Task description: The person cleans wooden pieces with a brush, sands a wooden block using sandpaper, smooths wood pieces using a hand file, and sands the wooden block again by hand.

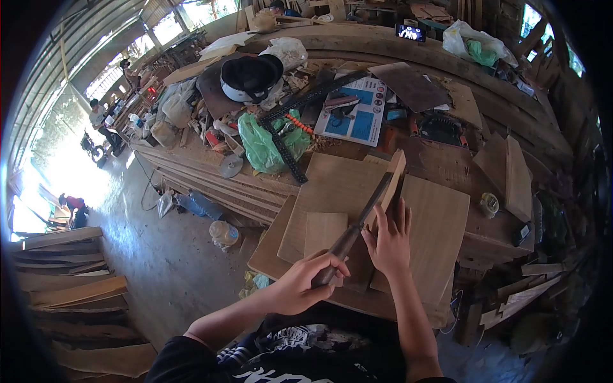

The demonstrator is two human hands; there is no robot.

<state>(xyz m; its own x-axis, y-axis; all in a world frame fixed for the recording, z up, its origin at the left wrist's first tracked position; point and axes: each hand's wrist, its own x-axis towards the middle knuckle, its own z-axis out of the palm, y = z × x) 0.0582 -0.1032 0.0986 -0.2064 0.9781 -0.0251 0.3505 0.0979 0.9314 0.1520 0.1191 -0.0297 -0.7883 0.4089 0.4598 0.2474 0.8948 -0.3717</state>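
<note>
My left hand [306, 282] is closed around the dark handle of a long tool [348, 241], whose narrow blade reaches up and right. The blade lies along a narrow wooden strip [397, 171] standing near the middle of the boards. My right hand [389, 241] rests beside the strip's lower end, fingers spread and pointing up; whether a finger presses the strip is unclear. Under both are flat wooden boards [429, 220], with a small square wooden piece [324, 231] on the left one.
A black metal square [284, 156], green plastic bag [254, 142], printed sheet [363, 124] and cap [250, 76] lie beyond the boards. A tape roll [489, 204] sits right. Stacked planks [83, 303] stand lower left. Several people are far left.
</note>
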